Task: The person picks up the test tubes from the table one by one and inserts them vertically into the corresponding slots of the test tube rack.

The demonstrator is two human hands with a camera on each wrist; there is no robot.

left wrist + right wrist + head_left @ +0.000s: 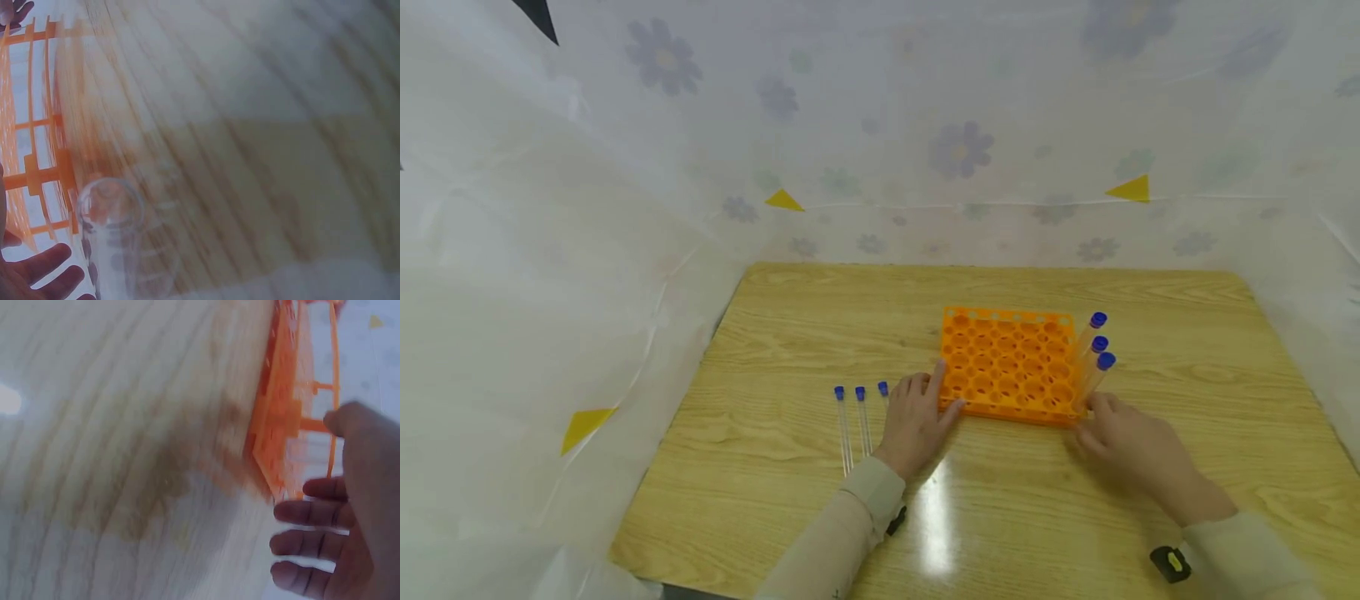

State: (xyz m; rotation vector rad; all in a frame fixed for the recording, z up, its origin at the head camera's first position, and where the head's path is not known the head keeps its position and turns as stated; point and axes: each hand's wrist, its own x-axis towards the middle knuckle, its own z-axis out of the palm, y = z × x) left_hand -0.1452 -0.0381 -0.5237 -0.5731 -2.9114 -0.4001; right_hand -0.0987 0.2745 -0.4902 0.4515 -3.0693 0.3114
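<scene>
An orange test tube rack [1008, 364] sits on the table, with rows of round holes. My left hand [917, 423] rests at its front left corner, thumb along the front edge and index finger along the left side. At the front right corner my right hand [1138, 446] touches the rack with its thumb, as the right wrist view shows; the other fingers are loosely extended. Three clear tubes with blue caps [1099, 343] stand leaning along the rack's right side. Left of my left hand, three blue-capped tubes [861, 393] lie side by side, one partly hidden by that hand.
The wooden table [790, 333] is enclosed by pale flowered sheeting [880, 158] at the back and sides. Yellow triangles [1129, 190] are stuck on the sheeting. In the left wrist view a clear rounded tube end [112, 212] shows close to the camera.
</scene>
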